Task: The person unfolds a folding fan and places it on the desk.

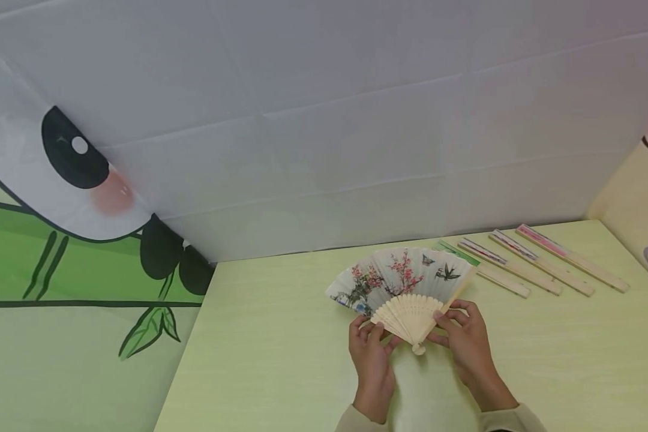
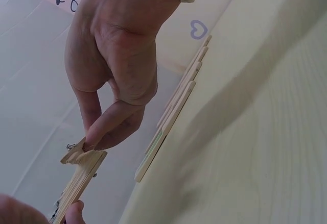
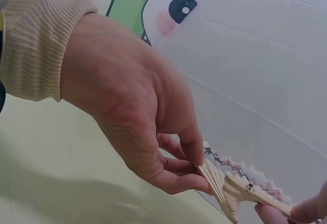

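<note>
A folding fan (image 1: 396,279) with pale wooden ribs and a white leaf painted with red blossoms and birds is spread wide over the table. My left hand (image 1: 372,354) pinches the left end of its ribs between thumb and fingers. On the other side my right hand (image 1: 467,345) holds the right outer rib, thumb on the front. The pivot end (image 1: 418,348) points toward me between both hands. In the left wrist view the ribs (image 2: 82,183) appear edge-on below the right hand (image 2: 120,55). In the right wrist view the left hand (image 3: 138,101) grips the pleated ribs (image 3: 219,188).
Several folded fans (image 1: 572,261) lie side by side at the back right of the pale yellow-green table (image 1: 259,348), the nearest partly behind the spread fan. A white backdrop (image 1: 329,150) rises along the back edge, and a printed green and white cloth hangs at the left.
</note>
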Available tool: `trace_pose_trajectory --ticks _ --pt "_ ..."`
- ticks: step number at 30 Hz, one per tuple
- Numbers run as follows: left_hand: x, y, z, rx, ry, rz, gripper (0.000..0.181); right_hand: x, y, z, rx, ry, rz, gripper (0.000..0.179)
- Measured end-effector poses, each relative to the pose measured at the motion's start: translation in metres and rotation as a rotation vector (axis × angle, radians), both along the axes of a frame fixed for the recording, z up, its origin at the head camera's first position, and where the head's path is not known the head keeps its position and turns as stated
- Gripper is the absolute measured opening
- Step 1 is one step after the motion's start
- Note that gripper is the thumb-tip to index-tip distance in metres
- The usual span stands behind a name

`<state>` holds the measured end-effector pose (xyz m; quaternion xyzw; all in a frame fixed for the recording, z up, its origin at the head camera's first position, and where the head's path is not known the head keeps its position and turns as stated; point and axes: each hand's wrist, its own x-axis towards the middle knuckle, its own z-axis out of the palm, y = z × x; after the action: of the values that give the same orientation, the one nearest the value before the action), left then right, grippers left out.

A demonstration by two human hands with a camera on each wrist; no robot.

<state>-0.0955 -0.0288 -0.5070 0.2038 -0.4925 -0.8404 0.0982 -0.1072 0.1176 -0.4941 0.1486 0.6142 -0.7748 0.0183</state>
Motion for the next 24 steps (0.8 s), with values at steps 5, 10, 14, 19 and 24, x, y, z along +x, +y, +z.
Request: trace_pose_trajectory --ticks 5,10,14,19,24 --pt "-0.001 0.000 0.000 0.018 0.000 0.027 0.030 0.000 -0.002 0.000 -0.020 -0.003 -0.019 0.031" --pt "-0.001 0.000 0.001 0.038 0.000 0.058 0.030 0.001 -0.005 0.000 -0.044 -0.003 -0.046 0.029" --pt "0.000 0.000 0.002 0.034 -0.005 0.077 0.028 0.001 -0.006 0.000 -0.065 0.001 -0.057 0.028" --pt "-0.001 0.000 0.001 0.037 0.000 0.096 0.029 0.001 -0.009 -0.001 -0.099 -0.005 -0.077 0.026" --pt "-0.001 0.000 0.000 0.049 0.003 0.121 0.028 -0.001 -0.011 -0.001 -0.133 -0.007 -0.095 0.024"
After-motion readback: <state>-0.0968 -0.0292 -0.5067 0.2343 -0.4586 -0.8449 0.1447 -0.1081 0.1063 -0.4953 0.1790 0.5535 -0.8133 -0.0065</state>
